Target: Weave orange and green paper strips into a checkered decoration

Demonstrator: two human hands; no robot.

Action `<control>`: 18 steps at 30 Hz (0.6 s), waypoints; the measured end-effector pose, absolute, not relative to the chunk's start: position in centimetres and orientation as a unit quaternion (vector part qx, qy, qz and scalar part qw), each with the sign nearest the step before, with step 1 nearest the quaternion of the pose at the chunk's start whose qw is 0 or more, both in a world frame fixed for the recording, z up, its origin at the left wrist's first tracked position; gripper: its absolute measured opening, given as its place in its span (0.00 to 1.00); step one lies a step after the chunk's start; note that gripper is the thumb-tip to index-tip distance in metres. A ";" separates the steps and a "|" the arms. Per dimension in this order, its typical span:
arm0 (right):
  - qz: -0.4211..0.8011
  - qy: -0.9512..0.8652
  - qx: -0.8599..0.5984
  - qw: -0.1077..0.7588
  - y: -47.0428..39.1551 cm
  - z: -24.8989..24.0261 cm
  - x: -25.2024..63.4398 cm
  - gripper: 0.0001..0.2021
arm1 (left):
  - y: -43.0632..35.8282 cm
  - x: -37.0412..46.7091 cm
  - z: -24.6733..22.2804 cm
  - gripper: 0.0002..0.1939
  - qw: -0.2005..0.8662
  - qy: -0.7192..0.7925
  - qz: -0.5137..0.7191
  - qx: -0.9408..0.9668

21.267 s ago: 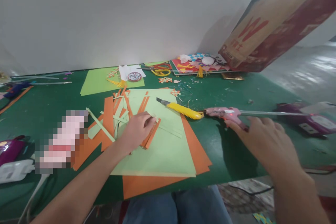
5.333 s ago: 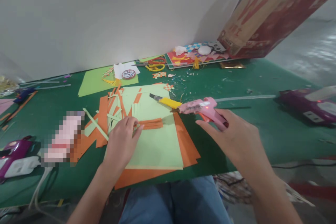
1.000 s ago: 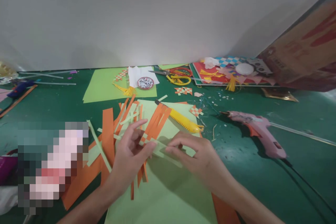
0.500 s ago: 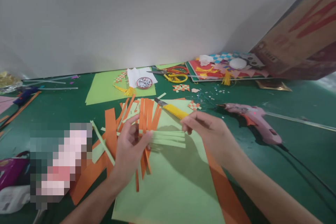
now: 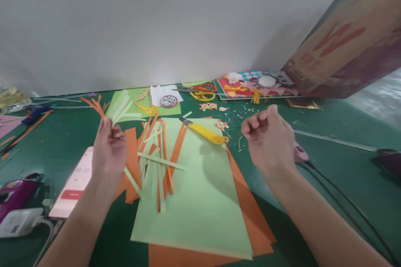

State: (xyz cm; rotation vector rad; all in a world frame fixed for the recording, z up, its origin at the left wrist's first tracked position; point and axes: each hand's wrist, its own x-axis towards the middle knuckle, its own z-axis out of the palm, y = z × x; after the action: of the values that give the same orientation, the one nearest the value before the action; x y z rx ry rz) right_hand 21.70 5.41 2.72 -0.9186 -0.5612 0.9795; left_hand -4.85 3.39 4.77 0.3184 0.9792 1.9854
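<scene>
My left hand [image 5: 110, 146] is raised at the left, closed on a bundle of orange and pale green paper strips [image 5: 120, 108] that fan out above its fingers. My right hand [image 5: 268, 139] hovers over the right side of the table with loosely curled fingers; nothing shows in it. Between my hands lies a pale green paper sheet [image 5: 200, 208] on top of orange paper [image 5: 261, 233]. Loose orange and green paper strips [image 5: 161, 160] are scattered across its upper left part. A yellow utility knife [image 5: 206, 132] rests at the sheet's far edge, its blade end pointing left.
Behind my right hand is a mostly hidden pink glue gun [image 5: 300, 153] with a black cord. Scissors [image 5: 202, 93] and woven paper pieces [image 5: 208, 107] lie toward the wall. A phone [image 5: 73, 187] and a white charger [image 5: 20, 222] are at left; a paper bag [image 5: 341, 46] stands at right.
My left hand has lifted off the sheet and moved left, carrying a bundle of strips. My right hand has moved right, away from the strips and knife. Fewer strips lie on the sheet.
</scene>
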 end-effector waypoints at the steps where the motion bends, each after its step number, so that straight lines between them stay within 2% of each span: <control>1: 0.440 -0.239 -0.409 0.763 5.5 3.0 22.0 0.21 | 3.3 -5.1 5.1 0.12 0.432 0.370 0.817 0.097; 7: 0.379 -0.108 -0.381 0.836 6.2 5.4 24.9 0.24 | 3.0 -5.6 5.8 0.13 0.465 0.338 0.817 0.050; 10: 0.368 -0.120 -0.383 0.839 6.2 5.4 25.1 0.24 | 3.0 -4.9 5.4 0.14 0.509 0.345 0.787 0.058; 12: 0.381 -0.184 -0.401 0.813 6.0 4.7 24.3 0.21 | 2.8 -4.1 5.0 0.14 0.541 0.354 0.759 0.078; 15: 0.402 -0.337 -0.422 0.739 5.3 3.1 22.2 0.14 | 2.3 -2.9 4.0 0.06 0.581 0.403 0.686 0.171; 18: 0.406 -0.498 -0.457 0.615 4.4 1.9 20.4 0.09 | 1.5 -2.2 3.0 0.19 0.612 0.457 0.574 0.296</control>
State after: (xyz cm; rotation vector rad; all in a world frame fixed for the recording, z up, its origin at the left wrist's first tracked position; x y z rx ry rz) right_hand 20.37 4.36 1.91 -1.0520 -1.1478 0.9343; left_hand -2.20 1.47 3.01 0.6834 1.0532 1.3244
